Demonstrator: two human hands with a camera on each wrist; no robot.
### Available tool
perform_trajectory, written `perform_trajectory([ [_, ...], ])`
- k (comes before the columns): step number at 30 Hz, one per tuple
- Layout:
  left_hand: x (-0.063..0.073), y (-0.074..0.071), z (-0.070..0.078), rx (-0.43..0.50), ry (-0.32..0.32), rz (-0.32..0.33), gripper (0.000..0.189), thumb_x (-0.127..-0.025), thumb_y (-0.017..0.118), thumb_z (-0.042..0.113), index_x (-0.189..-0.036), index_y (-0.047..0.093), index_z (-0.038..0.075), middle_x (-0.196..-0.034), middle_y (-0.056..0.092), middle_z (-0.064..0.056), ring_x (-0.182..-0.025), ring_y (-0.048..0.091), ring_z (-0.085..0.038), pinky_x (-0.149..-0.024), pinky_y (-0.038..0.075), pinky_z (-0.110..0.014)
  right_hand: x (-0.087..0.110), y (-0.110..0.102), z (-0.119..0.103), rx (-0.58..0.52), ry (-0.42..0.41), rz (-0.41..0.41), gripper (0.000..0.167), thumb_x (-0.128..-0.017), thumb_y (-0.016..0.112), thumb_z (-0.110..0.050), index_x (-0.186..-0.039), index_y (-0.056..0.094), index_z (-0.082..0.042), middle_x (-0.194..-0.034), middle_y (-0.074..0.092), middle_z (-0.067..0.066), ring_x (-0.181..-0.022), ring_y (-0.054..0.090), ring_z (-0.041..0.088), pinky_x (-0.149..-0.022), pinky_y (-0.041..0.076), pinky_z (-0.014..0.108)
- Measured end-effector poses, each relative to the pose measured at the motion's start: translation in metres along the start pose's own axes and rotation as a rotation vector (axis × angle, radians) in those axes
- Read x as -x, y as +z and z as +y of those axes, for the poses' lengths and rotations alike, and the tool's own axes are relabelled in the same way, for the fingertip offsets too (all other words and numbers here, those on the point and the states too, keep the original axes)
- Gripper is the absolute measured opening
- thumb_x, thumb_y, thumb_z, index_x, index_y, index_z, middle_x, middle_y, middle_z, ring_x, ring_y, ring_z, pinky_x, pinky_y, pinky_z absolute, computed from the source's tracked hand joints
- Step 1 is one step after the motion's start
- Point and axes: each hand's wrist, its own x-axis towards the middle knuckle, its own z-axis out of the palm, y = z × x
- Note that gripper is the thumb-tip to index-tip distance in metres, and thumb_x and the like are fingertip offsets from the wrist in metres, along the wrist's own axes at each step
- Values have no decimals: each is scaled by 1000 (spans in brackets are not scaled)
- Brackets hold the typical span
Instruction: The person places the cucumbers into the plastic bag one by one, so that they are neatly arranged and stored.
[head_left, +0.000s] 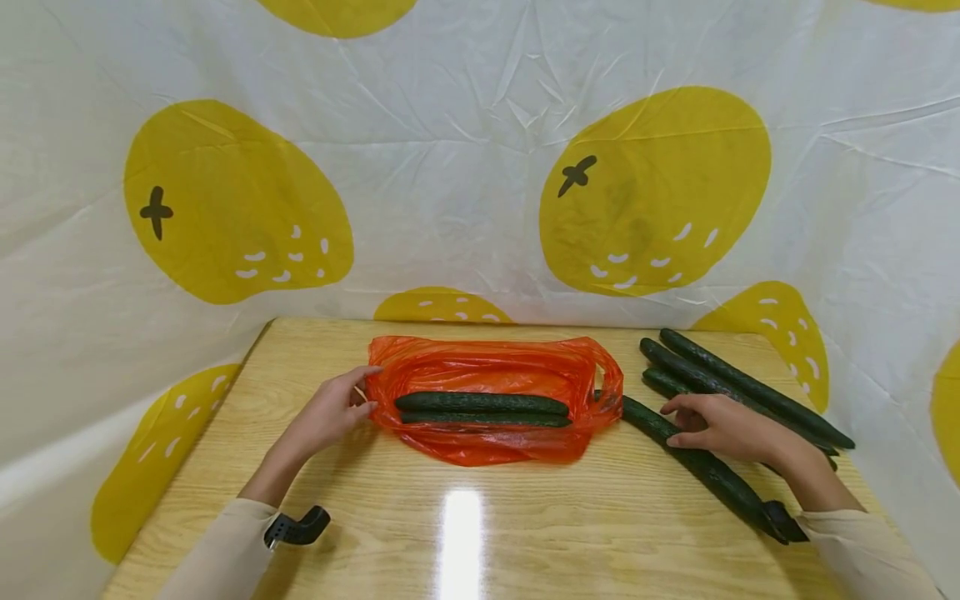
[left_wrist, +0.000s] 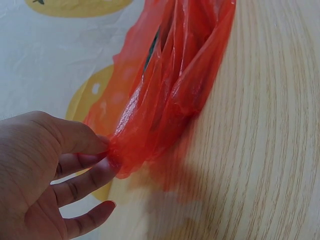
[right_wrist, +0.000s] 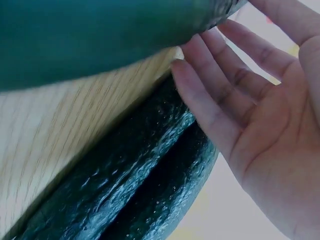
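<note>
A red plastic bag (head_left: 480, 450) lies open on the table with two dark green cucumbers (head_left: 480, 403) side by side in it. At the bag's left end my left hand (head_left: 326, 412) pinches the thin plastic between thumb and fingers, as the left wrist view also shows. My right hand (head_left: 727, 425) grips another long cucumber (head_left: 723, 479) with thumb on the near side and fingers on the far side. This cucumber slants across the table, and its far tip reaches the bag's right handle. In the right wrist view it crosses above two others.
Three more cucumbers (head_left: 750, 387) lie together along the right side of the wooden table (head_left: 360, 533), just beyond my right hand. A white cloth (head_left: 450, 208) printed with yellow fruit hangs behind and beside the table.
</note>
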Motion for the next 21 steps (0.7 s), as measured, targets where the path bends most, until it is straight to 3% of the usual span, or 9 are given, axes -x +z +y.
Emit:
perform_trajectory([
  [9,0,0,0,-5,-5,-10,56,-92,69,-2,-145,51,-1,-95,69,-8,-77,66,-15,-61,55,-26,-1,0,-4,-45,17,-76,50,-94,73,-28,-131,60,3,-104,66,2,-90,64,13,-72,54,29],
  [21,1,-1,-1,5,-3,-2,55,-92,69,-1,-144,51,-1,-95,69,-9,-76,66,-14,-62,55,-27,-2,0,-5,20,68,-74,49,-88,78,-30,-121,65,4,-108,67,5,-91,64,16,-75,54,33],
])
